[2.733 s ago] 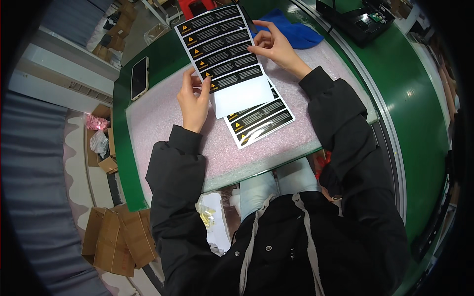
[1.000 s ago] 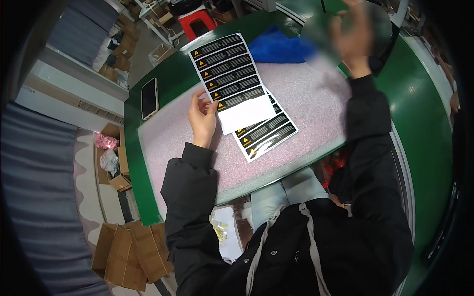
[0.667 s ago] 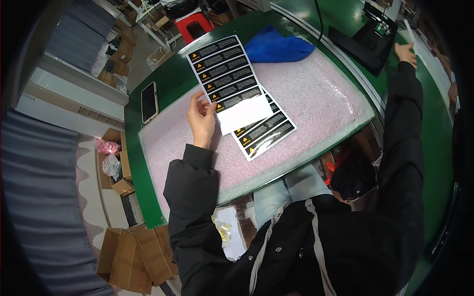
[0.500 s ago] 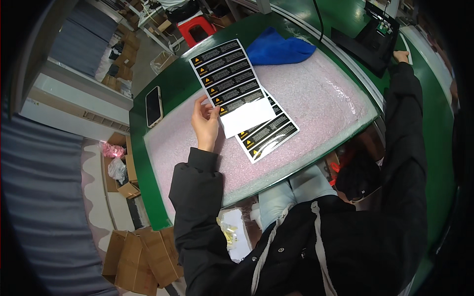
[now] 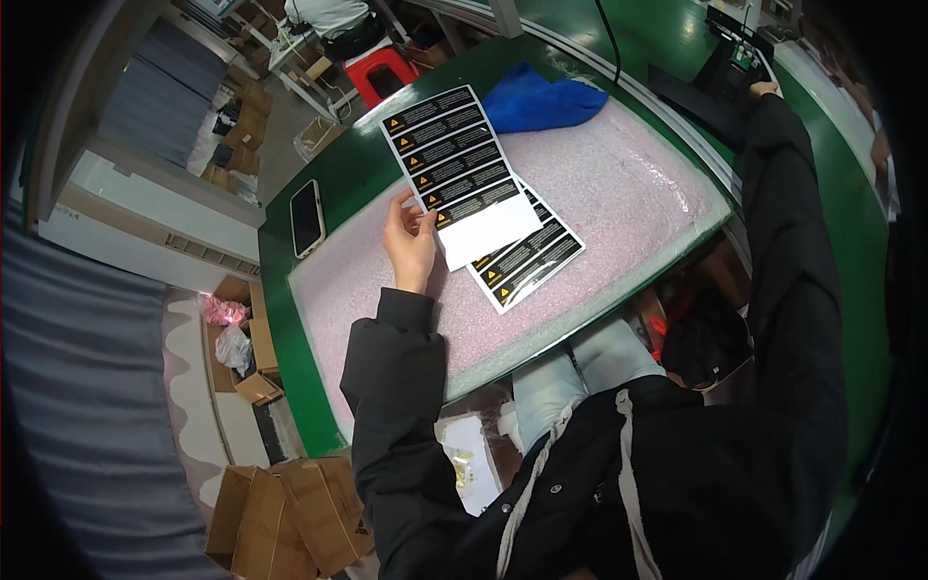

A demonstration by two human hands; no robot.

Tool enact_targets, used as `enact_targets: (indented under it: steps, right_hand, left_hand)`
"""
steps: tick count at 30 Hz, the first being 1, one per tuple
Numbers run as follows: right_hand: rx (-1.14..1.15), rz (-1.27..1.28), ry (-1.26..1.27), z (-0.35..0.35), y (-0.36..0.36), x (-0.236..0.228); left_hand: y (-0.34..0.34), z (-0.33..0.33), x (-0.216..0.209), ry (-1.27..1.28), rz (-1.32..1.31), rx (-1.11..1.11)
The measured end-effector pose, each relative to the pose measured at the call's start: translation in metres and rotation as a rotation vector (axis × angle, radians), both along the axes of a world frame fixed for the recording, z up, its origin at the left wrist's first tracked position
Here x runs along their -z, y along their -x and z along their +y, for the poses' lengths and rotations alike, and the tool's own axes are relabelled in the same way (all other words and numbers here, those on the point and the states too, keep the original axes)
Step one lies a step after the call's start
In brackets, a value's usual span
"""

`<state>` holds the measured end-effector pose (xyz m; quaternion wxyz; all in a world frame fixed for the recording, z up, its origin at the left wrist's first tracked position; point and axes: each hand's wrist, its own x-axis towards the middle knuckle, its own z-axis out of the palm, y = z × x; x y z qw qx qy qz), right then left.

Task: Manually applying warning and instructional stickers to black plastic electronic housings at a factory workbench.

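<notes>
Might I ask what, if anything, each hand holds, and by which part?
The left hand holds the upper label sheet by its lower left edge. The right hand is beside the black device; whether it grips anything cannot be told.

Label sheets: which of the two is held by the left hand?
The upper sheet, with the blank white strip: the left hand grips its edge. The other sheet lies partly beneath it.

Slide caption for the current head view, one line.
Left hand holds a label sheet overlapping a second sheet on pink padding, while right hand is beside a black device.
</notes>
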<state>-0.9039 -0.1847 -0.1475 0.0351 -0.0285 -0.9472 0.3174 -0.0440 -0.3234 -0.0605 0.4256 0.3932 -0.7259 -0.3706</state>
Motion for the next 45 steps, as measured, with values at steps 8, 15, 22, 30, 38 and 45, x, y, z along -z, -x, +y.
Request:
enact_targets:
  steps: [8,15,22,30,38,45]
  right_hand:
    - [-0.187,0.138,0.000,0.082,-0.115,-0.067]
    - [-0.299,0.431,0.162,0.121,-0.240,-0.122]
    - [-0.475,0.880,0.407,0.152,-0.346,-0.198]
    - [-0.651,1.175,0.428,0.163,-0.378,-0.235]
    - [-1.029,1.511,0.072,0.134,-0.462,-0.263]
    - [-1.292,1.669,-0.209,0.074,-0.563,-0.273]
  left_hand:
    - [-0.002,-0.011,0.012,0.063,0.028,0.006]
    - [-0.005,-0.009,0.012,-0.004,-0.052,0.062]
    - [-0.008,0.000,0.004,0.084,-0.168,0.038]
    - [-0.026,0.010,0.004,0.126,-0.119,0.002]
    - [-0.031,0.153,-0.025,0.217,-0.018,-0.134]
    - [0.002,0.219,-0.060,0.103,0.124,-0.023]
